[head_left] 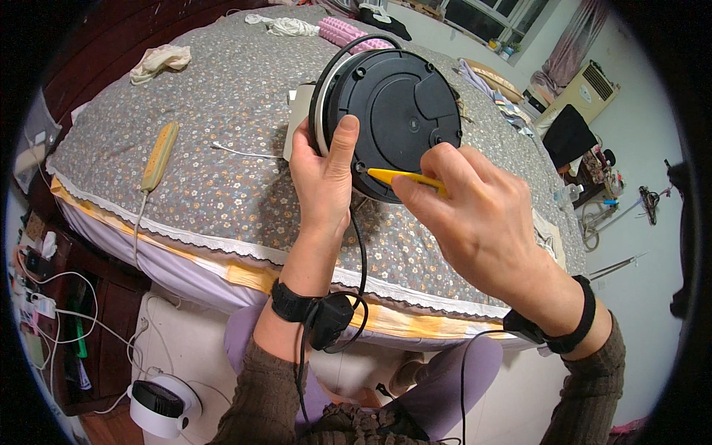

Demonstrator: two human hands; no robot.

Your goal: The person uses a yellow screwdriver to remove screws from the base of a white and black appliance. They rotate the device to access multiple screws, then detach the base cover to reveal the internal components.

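Observation:
My left hand (322, 174) grips a round black appliance (397, 111) by its rim, turned so its flat underside faces me, above the flowered bedspread (222, 111). My right hand (475, 215) holds a thin yellow tool (397, 176) with its tip set at a screw hole near the lower left edge of the black base. A black cord (361, 252) hangs from the appliance past my left wrist. Both wrists wear black bands.
A yellow power strip (159, 156) with a white cable lies on the bed to the left. Cloths (159, 59) and a pink ridged roller (345, 31) lie at the far side. A white round device (159, 406) stands on the floor lower left, near cables.

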